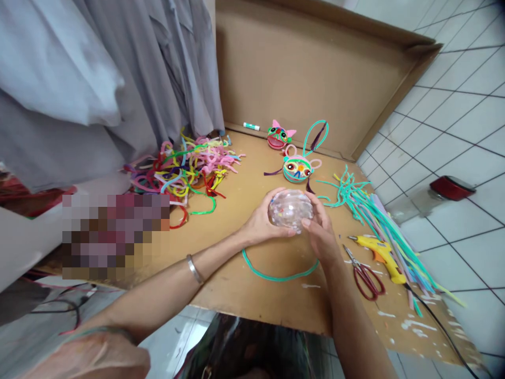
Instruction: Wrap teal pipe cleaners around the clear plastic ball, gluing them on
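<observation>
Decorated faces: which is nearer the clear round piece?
The teal-rimmed face with pink loop ears, just beyond the clear round piece. The other face, with solid pointed pink ears, sits farther back, by the cardboard panel.

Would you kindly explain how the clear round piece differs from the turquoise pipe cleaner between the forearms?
The clear round piece is bulky and see-through, the turquoise pipe cleaner thin and opaque. The left hand and right hand hold the piece; the pipe cleaner lies on the table.

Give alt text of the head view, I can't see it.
Left hand and right hand hold a clear round object at a table. Two face crafts sit beyond; pipe cleaners lie left and right, scissors and glue gun right.
</observation>
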{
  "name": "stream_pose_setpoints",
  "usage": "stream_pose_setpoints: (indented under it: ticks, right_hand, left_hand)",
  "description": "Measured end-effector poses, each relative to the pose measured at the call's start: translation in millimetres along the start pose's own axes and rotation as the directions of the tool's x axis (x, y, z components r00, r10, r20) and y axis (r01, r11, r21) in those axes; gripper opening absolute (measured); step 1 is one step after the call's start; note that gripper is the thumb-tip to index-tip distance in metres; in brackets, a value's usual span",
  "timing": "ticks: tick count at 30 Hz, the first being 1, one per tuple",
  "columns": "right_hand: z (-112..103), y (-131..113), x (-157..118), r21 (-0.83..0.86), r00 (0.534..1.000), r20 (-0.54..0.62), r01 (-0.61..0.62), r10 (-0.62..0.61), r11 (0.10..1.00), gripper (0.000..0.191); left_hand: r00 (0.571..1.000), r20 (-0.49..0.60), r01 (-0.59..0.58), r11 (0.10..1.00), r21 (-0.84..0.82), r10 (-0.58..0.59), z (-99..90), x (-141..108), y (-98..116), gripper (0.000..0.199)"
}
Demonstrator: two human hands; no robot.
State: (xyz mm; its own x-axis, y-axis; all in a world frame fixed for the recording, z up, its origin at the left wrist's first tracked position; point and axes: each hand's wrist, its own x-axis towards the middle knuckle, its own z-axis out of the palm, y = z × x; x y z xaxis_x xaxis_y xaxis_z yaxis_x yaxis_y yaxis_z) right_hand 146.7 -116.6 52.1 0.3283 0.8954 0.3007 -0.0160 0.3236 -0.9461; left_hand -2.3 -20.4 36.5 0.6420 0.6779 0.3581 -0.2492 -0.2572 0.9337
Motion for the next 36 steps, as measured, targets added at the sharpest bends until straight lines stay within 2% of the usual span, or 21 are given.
stream_pose_setpoints:
  ticks: [2, 5, 8, 10, 15, 18, 20, 24, 31, 36]
  right_hand:
    - [-3, 6, 1, -0.120, 0.998, -0.021, 0.048, -0.051, 0.992, 0.060]
    - [-6, 13, 2, -0.296, 0.991, -0.037, 0.112, -0.128, 0.949, 0.055]
    - [-5, 13, 1, -0.417, 0.981, -0.024, 0.167, -0.194, 0.893, 0.048]
    - [-1, 10, 0, -0.497, 0.970, -0.025, 0.198, -0.242, 0.845, 0.043]
    - [7, 6, -4, -0.663, 0.927, 0.028, 0.298, -0.375, 0.687, 0.041]
    - [11, 8, -6, -0.710, 0.903, 0.082, 0.350, -0.422, 0.611, 0.042]
    - [13, 9, -7, -0.727, 0.894, 0.087, 0.358, -0.439, 0.585, 0.040]
    - [15, 10, -8, -0.760, 0.884, 0.087, 0.358, -0.460, 0.543, 0.031]
    - [16, 8, -6, -0.738, 0.866, 0.103, 0.396, -0.489, 0.546, 0.017]
    - [12, 8, -4, -0.733, 0.889, 0.096, 0.367, -0.448, 0.572, 0.018]
  left_hand:
    - [0.997, -0.054, -0.044, 0.997, 0.058, 0.048, -1.2, 2, -2, 0.102]
    - [0.983, -0.101, -0.128, 0.965, 0.229, 0.154, -3.3, 3, -8, 0.095]
    - [0.963, -0.052, -0.212, 0.865, 0.454, 0.263, -4.8, 2, -10, 0.087]
    - [0.957, -0.007, -0.237, 0.792, 0.562, 0.291, -5.2, 0, -10, 0.085]
    - [0.930, 0.092, -0.321, 0.665, 0.674, 0.355, -5.5, -2, -11, 0.085]
    - [0.902, 0.129, -0.370, 0.585, 0.722, 0.411, -6.2, -3, -11, 0.075]
    - [0.899, 0.143, -0.365, 0.526, 0.768, 0.414, -6.8, -3, -11, 0.067]
    - [0.919, 0.174, -0.323, 0.420, 0.848, 0.354, -7.4, -4, -11, 0.059]
    - [0.941, 0.183, -0.286, 0.381, 0.879, 0.284, -6.3, -5, -12, 0.060]
    - [0.952, 0.183, -0.269, 0.380, 0.885, 0.245, -6.1, -6, -12, 0.066]
